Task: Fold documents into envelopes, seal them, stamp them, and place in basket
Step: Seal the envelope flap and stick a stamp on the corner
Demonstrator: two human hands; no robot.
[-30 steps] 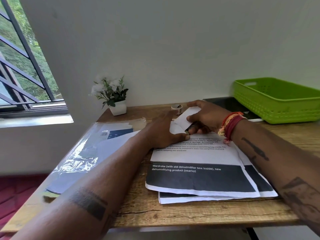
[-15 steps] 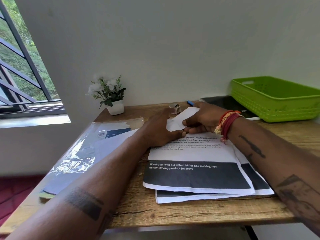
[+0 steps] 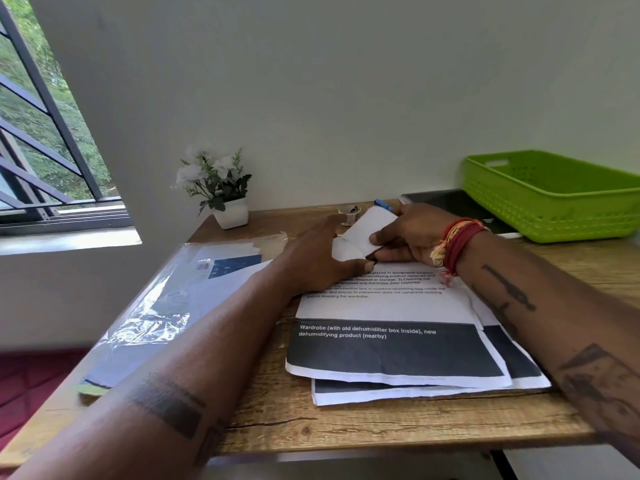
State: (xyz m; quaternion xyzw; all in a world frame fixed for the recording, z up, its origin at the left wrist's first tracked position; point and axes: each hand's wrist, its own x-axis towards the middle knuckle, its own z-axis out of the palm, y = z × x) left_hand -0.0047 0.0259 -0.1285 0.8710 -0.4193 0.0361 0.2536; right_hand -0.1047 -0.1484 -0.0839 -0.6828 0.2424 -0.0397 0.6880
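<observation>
A small white envelope [image 3: 367, 230] lies at the far end of a stack of printed documents [image 3: 391, 341] on the wooden table [image 3: 277, 417]. My right hand [image 3: 405, 237] pinches the envelope's raised flap between thumb and fingers. My left hand [image 3: 322, 261] lies flat with straight fingers, pressing the envelope's near left part down. The green basket [image 3: 550, 199] stands at the back right, apart from both hands. A small roll of tape or stamps [image 3: 349, 213] and a blue pen [image 3: 382, 204] sit just behind the envelope.
A clear plastic sleeve with papers [image 3: 173, 292] covers the table's left side. A white pot with flowers [image 3: 230, 213] stands at the back left. A black book [image 3: 460, 209] lies beside the basket. A barred window [image 3: 45, 133] is on the left.
My right hand has shifted its hold on the flap and lifted it a little. A blue pen has come into view behind it. My left hand keeps pressing in place.
</observation>
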